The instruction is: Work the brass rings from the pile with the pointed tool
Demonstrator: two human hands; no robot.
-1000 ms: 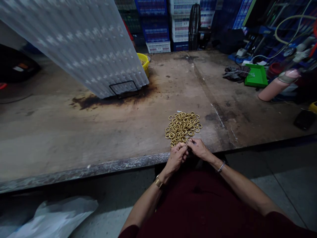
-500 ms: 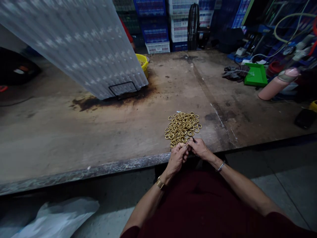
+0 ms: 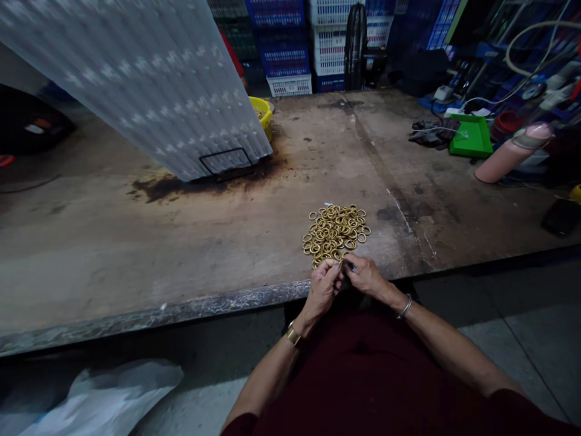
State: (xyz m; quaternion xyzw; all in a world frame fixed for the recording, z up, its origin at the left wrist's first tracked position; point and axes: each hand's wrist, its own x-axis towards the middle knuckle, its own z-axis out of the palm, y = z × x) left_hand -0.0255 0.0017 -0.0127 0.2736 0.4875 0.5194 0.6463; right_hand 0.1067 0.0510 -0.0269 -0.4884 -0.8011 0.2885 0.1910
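Observation:
A pile of brass-coloured rings (image 3: pixel 334 231) lies close to the table's front edge. Just in front of it, my left hand (image 3: pixel 324 284) is closed in a pinch, apparently on one brass ring, mostly hidden by the fingertips. My right hand (image 3: pixel 368 278) is closed around a small, dark, slim tool (image 3: pixel 350 264) whose tip points toward the left fingertips. Its exact kind is too small to make out. The fingertips of both hands meet.
Clear corrugated plastic sheeting (image 3: pixel 181 103) leans in a black wire stand (image 3: pixel 227 162) on the wooden table (image 3: pixel 136 254). Behind it is a yellow basin (image 3: pixel 265 118). At right are a green tray (image 3: pixel 472 136), a dark cloth (image 3: pixel 433 133) and a pink bottle (image 3: pixel 511 154). Crates (image 3: pixel 288 60) stand behind.
My right hand has turned slightly, and the dark tool has tipped lower, toward my left fingertips. My left hand stays nearly in place. The ring pile looks unchanged.

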